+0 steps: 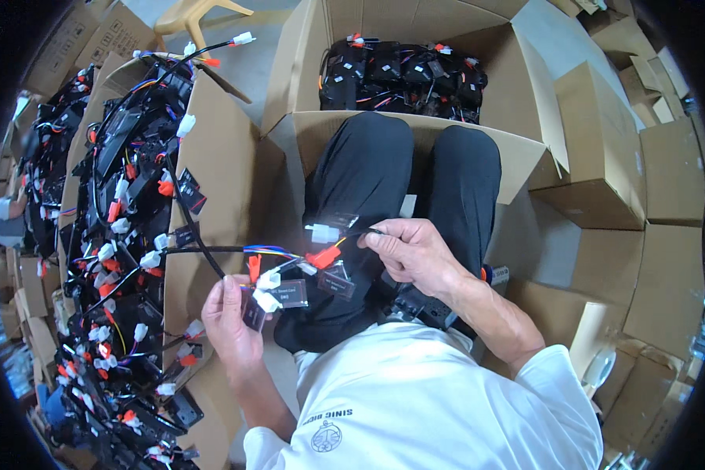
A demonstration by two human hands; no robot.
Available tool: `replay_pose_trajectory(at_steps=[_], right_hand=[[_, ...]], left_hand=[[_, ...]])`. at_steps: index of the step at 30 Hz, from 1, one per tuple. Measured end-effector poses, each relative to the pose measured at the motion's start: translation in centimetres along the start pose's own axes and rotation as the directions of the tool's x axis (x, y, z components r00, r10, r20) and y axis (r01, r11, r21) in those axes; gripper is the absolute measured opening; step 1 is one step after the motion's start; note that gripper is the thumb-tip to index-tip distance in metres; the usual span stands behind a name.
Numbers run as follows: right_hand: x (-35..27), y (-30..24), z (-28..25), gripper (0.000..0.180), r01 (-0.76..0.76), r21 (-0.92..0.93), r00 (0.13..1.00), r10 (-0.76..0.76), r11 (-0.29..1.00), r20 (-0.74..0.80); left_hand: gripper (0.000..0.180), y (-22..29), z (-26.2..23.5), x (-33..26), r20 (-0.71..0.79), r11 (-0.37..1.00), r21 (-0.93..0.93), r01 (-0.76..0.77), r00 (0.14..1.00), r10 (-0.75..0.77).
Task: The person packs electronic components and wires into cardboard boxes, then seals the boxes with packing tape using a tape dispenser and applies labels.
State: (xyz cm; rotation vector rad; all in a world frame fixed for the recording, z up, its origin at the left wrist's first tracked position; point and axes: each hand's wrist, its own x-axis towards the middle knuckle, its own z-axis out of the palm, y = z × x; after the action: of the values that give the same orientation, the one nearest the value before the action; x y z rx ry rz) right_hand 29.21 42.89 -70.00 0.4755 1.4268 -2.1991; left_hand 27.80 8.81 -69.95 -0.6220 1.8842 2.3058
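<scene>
My left hand [233, 317] is closed on a bundle of cable ends above my left thigh. White plug connectors [268, 301], a red connector [254, 268] and small clear-sleeved dark cards [293, 293] stick out past its fingers. Between thumb and finger, my right hand [412, 252] pinches a thin black cable [362, 233]. Close to it hang a white connector [323, 233], a red connector [323, 257] and another dark card [336, 283]. A black device [423, 307] lies in my lap, partly hidden by my right forearm and shirt.
At my left, a carton [219, 157] overflows with black wired units [125, 188]. Beyond my knees stands an open carton [419, 120] holding rows of similar black units [403, 74]. More cartons [595, 141] crowd the right. A yellow stool [192, 19] and another person's arm [9, 207] appear at left.
</scene>
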Motion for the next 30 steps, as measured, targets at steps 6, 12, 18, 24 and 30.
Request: replay_pose_trajectory(at_steps=[6, 12, 18, 24, 30], right_hand=[[-0.5, -1.3, 2.5, 0.024, -0.046, -0.239, 0.999, 0.041, 0.97, -0.022], [-1.1, -0.4, 5.4, 0.028, 0.389, -0.498, 0.919, -0.291, 0.775, 0.266], [-1.4, -3.9, 10.4, 0.061, 0.66, -0.521, 0.75, -0.426, 0.542, 0.506], [-2.8, -0.5, 11.9, 0.042, 0.775, -0.586, 0.596, -0.584, 0.238, 0.551], [-1.9, -0.9, 11.0, 0.059, 0.677, -0.635, 0.716, -0.536, 0.372, 0.448]], left_hand=[[0.026, -0.1, -0.8, -0.8, 0.206, 0.944, -0.316, 0.089, 0.978, -0.023], [0.032, -2.4, -2.4, -0.7, 0.257, 0.787, -0.567, 0.245, 0.96, -0.114], [0.034, -2.9, -1.3, -0.2, 0.507, 0.678, -0.629, 0.381, 0.862, -0.015], [0.031, -2.6, 1.2, 0.3, 0.415, 0.641, -0.703, 0.308, 0.91, 0.018], [0.04, -3.3, 0.9, 0.4, 0.395, 0.701, -0.658, 0.276, 0.919, 0.01]])
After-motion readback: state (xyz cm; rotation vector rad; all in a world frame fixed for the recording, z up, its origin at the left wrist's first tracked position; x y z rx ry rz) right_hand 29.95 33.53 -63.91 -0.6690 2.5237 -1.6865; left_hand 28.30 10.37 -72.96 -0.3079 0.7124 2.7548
